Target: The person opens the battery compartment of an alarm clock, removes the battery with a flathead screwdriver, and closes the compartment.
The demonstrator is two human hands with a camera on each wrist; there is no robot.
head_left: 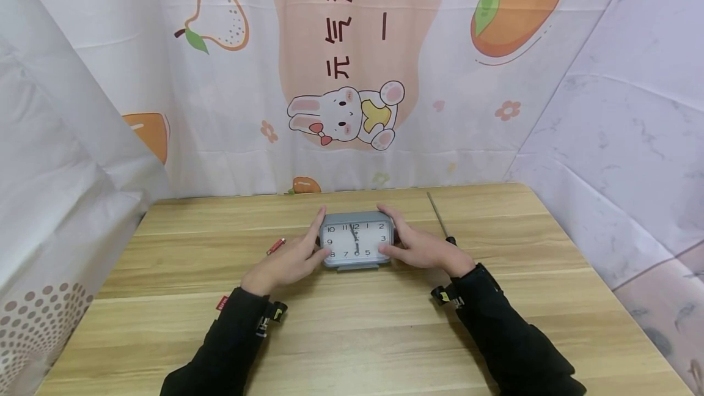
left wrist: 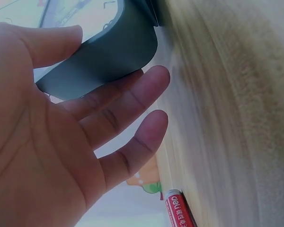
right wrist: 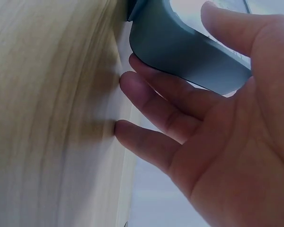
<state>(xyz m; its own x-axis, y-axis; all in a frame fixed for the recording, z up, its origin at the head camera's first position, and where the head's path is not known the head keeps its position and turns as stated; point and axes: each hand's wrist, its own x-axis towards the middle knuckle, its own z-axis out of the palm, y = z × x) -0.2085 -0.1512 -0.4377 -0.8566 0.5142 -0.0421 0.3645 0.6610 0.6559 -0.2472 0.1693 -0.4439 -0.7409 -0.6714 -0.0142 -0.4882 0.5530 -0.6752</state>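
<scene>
A grey desk clock (head_left: 356, 241) with a white face stands upright near the middle of the table, its dial towards me. My left hand (head_left: 288, 263) holds its left side, the thumb on the front edge and fingers round the back. On the other side my right hand (head_left: 426, 248) grips it the same way. In the left wrist view, the clock's grey casing (left wrist: 102, 56) lies between thumb and fingers. The right wrist view shows the thumb on the front and fingers (right wrist: 154, 106) behind the casing, the lower ones by the tabletop.
A red battery (head_left: 276, 246) lies left of the clock, beside my left hand. Behind my right hand lies a screwdriver (head_left: 438, 216) with a dark handle, partly hidden. A small red item (head_left: 222, 303) shows by the left sleeve. A printed curtain (head_left: 220, 109) hangs behind the wooden table (head_left: 357, 335).
</scene>
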